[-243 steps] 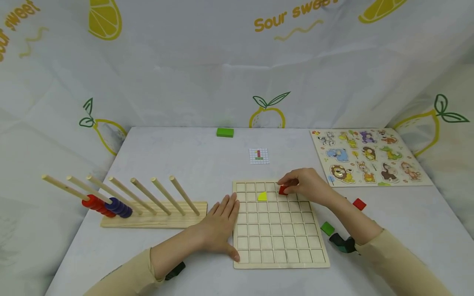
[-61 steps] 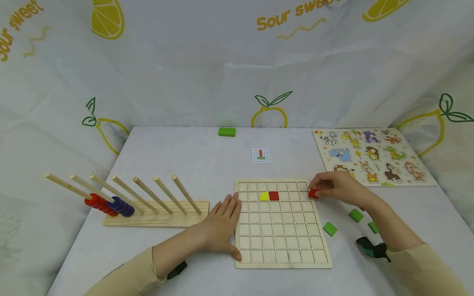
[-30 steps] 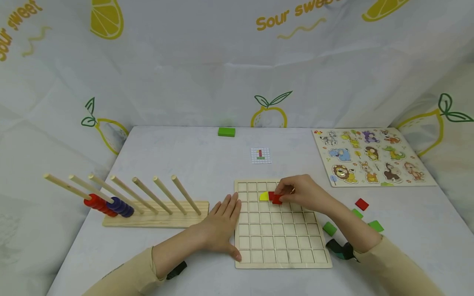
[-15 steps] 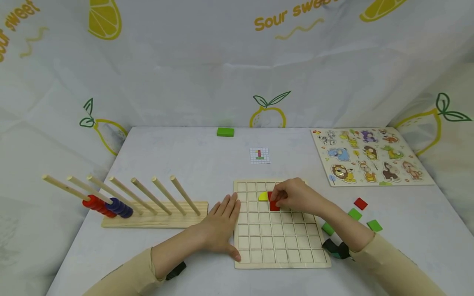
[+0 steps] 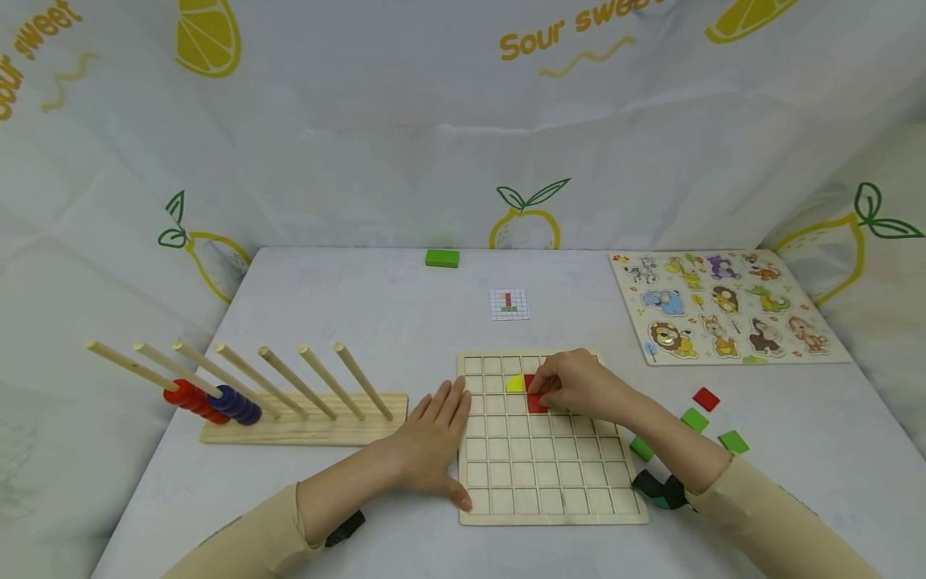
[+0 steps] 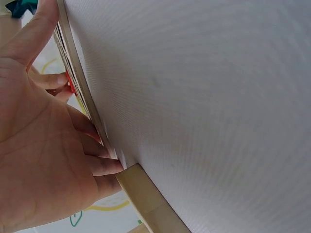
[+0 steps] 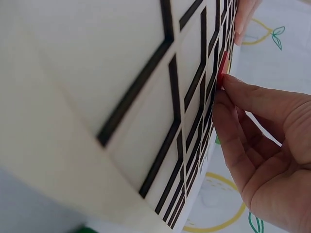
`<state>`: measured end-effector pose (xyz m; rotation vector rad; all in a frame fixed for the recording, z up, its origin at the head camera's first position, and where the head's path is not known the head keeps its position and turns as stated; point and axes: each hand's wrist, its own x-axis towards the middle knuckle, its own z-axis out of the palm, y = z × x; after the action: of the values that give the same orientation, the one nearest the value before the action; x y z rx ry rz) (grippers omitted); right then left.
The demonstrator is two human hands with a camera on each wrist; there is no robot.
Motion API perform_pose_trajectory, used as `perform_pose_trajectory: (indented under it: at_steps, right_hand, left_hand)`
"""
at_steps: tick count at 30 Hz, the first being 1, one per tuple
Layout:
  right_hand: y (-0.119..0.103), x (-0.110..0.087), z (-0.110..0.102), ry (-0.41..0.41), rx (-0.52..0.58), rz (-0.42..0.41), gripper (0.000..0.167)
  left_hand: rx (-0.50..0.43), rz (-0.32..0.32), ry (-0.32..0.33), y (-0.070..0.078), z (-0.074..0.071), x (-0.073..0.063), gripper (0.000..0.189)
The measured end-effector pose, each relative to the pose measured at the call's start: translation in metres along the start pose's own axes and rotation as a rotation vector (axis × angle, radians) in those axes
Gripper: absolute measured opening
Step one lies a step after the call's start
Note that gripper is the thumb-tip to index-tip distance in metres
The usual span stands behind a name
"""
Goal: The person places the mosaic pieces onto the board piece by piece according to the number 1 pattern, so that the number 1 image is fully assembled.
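A square wooden grid board (image 5: 506, 474) lies flat on the white table. My left hand (image 5: 434, 442) rests along its left edge with straight fingers, thumb near the lower corner. Over the upper part of the board, my right hand (image 5: 582, 386) pinches a red square tile (image 5: 536, 404) between thumb and fingers, low in a cell of the third row. Directly above that cell sits another red tile (image 5: 530, 379), partly covered by my fingertips. A yellow rounded tile (image 5: 516, 384) adjoins it on the left. In the right wrist view, my thumb tip touches red tile (image 7: 223, 63) at the grid.
Loose green tiles (image 5: 734, 442) and one red tile (image 5: 706, 399) lie right of the board. A pattern card (image 5: 510, 305) and green block (image 5: 442, 258) are behind it. A peg rack with rings (image 5: 304, 433) stands left, an animal puzzle (image 5: 723, 310) back right.
The first red tile came to rest beside the yellow one. My right hand then brought a second red tile leftward from the board's right edge to the cell below. My left hand stayed put.
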<state>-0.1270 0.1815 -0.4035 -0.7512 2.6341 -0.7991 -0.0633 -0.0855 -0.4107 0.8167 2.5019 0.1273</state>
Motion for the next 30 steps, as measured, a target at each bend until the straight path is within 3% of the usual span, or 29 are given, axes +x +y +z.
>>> perform_pose_trajectory:
  at_steps: [15,24,30]
  right_hand:
    - [-0.004,-0.001,-0.008,0.000,-0.036,0.046,0.014]
    - [0.016,-0.015,-0.030,0.029,-0.019,0.074,0.014]
    - [0.033,-0.025,-0.048,-0.014,0.016,0.124,0.016]
  left_hand:
    - [-0.012,-0.011,-0.011,0.001,0.000,0.000,0.137]
    - [-0.010,-0.009,-0.013,0.001,0.000,0.000,0.137]
    - [-0.014,-0.006,-0.014,0.000,0.000,0.000,0.137]
